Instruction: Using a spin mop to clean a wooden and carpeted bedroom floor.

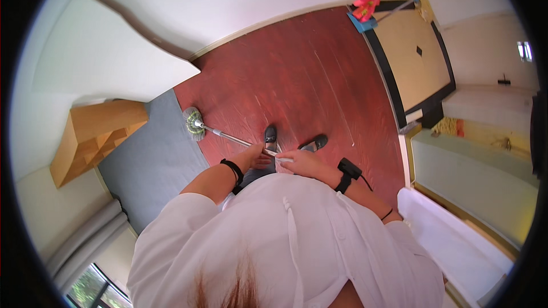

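Note:
A mop's metal pole (233, 138) slopes across in front of my body. Its round grey-and-green string head (195, 123) rests on the floor at the left, near the border between the red wood-look floor (295, 72) and the grey floor (150, 158). My left hand (257, 158) is around the pole, lower down, its fingers partly hidden by the pole. Nearer the pole's end, my right hand (299, 162) grips the pale handle (284, 159).
An open wooden shelf unit (98, 132) stands at the left beside a white partition (128, 55). At the upper right are a blue dustpan (363, 23) and a red broom (365, 8) by a tiled doorway. A white panel (449, 239) lies at the lower right.

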{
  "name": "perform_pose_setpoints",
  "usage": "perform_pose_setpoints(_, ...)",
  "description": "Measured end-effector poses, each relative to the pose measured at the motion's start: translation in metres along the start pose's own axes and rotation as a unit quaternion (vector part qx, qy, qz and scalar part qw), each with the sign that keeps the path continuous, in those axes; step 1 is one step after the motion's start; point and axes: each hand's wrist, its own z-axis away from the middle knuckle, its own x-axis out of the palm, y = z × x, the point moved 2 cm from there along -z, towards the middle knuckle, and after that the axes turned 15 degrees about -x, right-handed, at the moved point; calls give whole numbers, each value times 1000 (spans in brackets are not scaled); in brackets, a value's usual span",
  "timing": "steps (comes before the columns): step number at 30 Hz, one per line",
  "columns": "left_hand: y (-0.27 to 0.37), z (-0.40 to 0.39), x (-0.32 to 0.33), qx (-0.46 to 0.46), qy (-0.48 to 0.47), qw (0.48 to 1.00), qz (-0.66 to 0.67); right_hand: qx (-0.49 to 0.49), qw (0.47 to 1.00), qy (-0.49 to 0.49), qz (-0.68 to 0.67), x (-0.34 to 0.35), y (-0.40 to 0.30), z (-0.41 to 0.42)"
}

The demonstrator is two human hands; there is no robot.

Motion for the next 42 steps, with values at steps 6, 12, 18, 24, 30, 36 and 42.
perform_pose_setpoints(6, 32, 4, 101, 8, -110, 990, -88, 62, 987, 146, 5, -60, 25, 85)
perform_pose_setpoints(12, 53, 41, 226, 28, -163, 977, -138, 152, 944, 279, -90, -129, -4, 189)
perform_pose_setpoints(18, 56, 3, 214, 36, -104, 988, -104, 130, 931, 281, -196, -118, 23, 188)
perform_pose_setpoints(24, 64, -20, 175, 0, 5, 997, -82, 69, 967, 239, -52, -60, 105, 149)
perform_pose_setpoints(30, 60, -42, 280, -16, -94, 980, -174, 144, 942, 281, -115, -120, 82, 256)
perform_pose_setpoints(36, 51, -37, 381, -19, -132, 962, -237, 170, 902, 378, -119, -123, 99, 343)
perform_pose_setpoints(42, 72, -62, 350, 2, -35, 978, -206, 137, 913, 359, -137, -100, 138, 312)
